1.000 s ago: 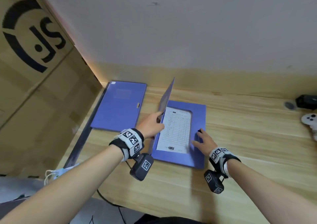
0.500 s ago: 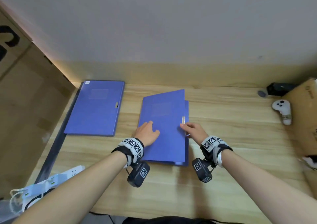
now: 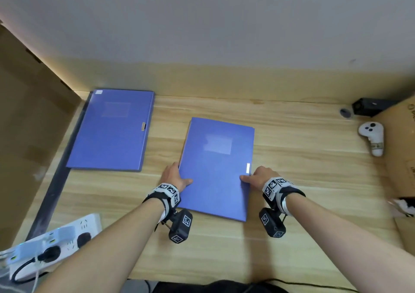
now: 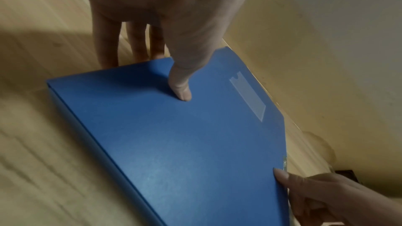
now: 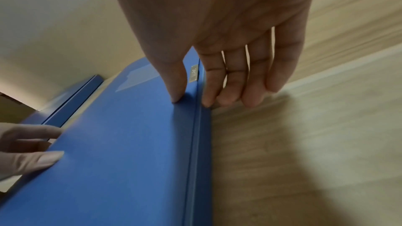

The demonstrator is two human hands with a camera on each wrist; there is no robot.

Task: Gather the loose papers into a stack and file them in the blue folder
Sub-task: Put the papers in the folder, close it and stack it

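Observation:
The blue folder [image 3: 215, 173] lies closed and flat on the wooden desk [image 3: 310, 187], its clasp tab on the right edge. My left hand [image 3: 177, 178] is at its left edge: the thumb [image 4: 181, 92] presses on the cover and straight fingers reach down beside the spine. My right hand [image 3: 251, 177] is at the right edge just below the clasp, thumb [image 5: 177, 92] on the cover, straight fingertips [image 5: 228, 92] touching the desk beside the folder [image 5: 119, 152]. No loose paper is in view; the folder's inside is hidden.
A second closed blue folder [image 3: 112, 131] lies at the back left. A white power strip [image 3: 67, 236] sits at the near left edge. At the right are a white controller [image 3: 371, 137], a black box [image 3: 370, 106] and a cardboard box [image 3: 402, 158]. Cardboard [image 3: 27, 124] stands along the left.
The folder's raised cover has come down over the printed sheet and now lies shut. My left hand went from the cover to the left edge, my right hand to the clasp edge.

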